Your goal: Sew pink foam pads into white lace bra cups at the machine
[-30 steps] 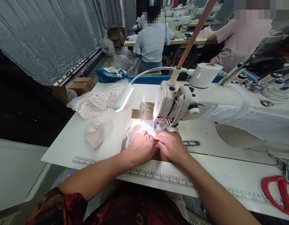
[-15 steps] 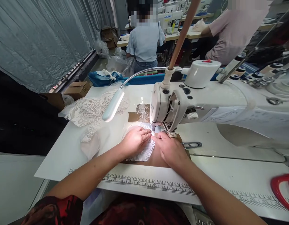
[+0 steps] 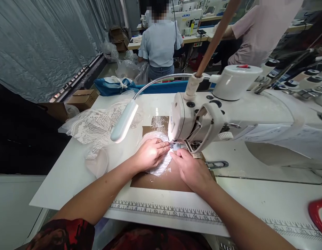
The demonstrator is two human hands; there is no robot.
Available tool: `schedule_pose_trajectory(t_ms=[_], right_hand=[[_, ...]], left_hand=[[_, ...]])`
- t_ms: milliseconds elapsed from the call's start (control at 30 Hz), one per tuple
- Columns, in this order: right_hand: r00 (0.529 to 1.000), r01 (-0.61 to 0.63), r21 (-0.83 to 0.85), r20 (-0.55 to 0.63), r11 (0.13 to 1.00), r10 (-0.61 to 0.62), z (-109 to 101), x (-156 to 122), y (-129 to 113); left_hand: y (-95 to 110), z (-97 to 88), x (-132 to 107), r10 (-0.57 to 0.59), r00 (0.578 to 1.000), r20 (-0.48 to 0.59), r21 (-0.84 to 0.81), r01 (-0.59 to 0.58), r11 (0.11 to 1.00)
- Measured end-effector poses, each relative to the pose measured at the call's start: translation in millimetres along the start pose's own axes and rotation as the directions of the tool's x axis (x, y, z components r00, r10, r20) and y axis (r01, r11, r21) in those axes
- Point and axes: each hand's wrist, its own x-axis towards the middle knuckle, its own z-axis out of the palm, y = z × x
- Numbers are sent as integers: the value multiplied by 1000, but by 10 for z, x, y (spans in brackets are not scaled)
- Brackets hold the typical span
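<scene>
White lace [image 3: 162, 167]; "JUKI" machine [image 3: 188, 21] beyond.

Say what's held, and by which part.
No grip is clear: the left hand lies on the lace piece near its right edge, the right hand by that edge.

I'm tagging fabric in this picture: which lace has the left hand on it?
The white lace piece beside the sewing machine, partly covered by the left hand; the lace heap farther left has no hand on it.
</scene>
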Motion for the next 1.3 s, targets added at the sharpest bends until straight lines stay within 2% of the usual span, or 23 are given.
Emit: schedule_pose_trajectory(t_ms=[200,433,733,933,1167,1233,1300], right_hand=[[1000,0,4,-15,1000,0,29,-2,10],[999,-15,-5,-39,1000,15,78,-11,22],[974,32,6,-223,999,-30,205,-11,79],[943,102,0,-318,995,-96,292,8,171],[938,125,-15,-325,992,-123,301,13,170],[941,112,-21,-319,993,-113,304,14,166],[944,98,-18,-316,995,-99,305,13,166]], left_hand=[[-18,34,12,-33,999,-6,-7,33,999],[20,39,-13,-113,994,16,76,111,991],[94,12,-70,-181,983,34,221,169,961],[196,-71,-157,-353,934,48,259,330,908],[270,-56,-292,-396,918,0,254,383,888],[283,-58,-305,-445,896,-7,247,432,867],[314,-100,-329,-517,856,4,233,502,833]])
